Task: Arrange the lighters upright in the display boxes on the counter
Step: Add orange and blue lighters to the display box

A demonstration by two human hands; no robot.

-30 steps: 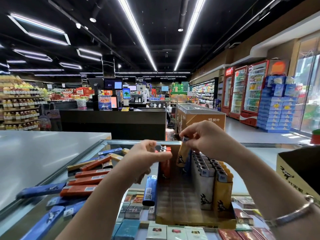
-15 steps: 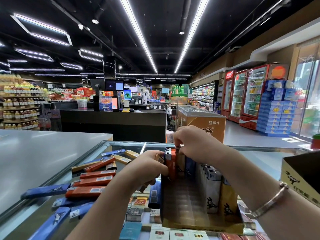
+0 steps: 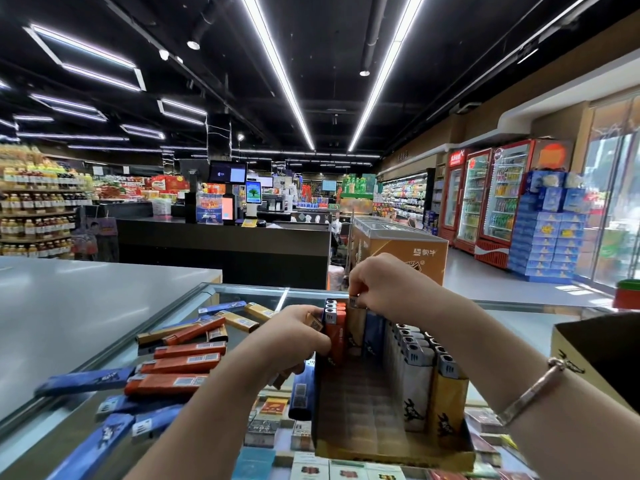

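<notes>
While the right hand (image 3: 384, 289) pinches the metal head of a tan lighter (image 3: 356, 322) and seats it at the far end of the display box (image 3: 391, 448), the item reads as mid-placement: upright, base down in the back row.

Item 1, display box: open cardboard tray on glass counter (image 3: 249, 292), near wall low. Approx. half filled. Right-side row of white and yellow lighters (image 3: 429, 386) stands upright, heads up, packed touching so each props its neighbour. Centre and near-left slots bare.

Item 2, orange lighters (image 3: 336, 336): small upright group at far-left corner of box, w/ left hand (image 3: 294, 337) curled against them from outside, gripping or bracing them; probably to stop them tipping while the next one goes in beside. Whether that hand also holds spare stock: cannot tell.

Item 3, loose lighters (image 3: 180, 363): orange, blue, tan, lying flat in a heap on glass to left of box, within left hand's reach. One blue lighter (image 3: 302, 396) rests just beside box's left wall.

Item 4, second carton (image 3: 595, 355): right edge, contents not visible.

Est. progress: well short of done.
</notes>
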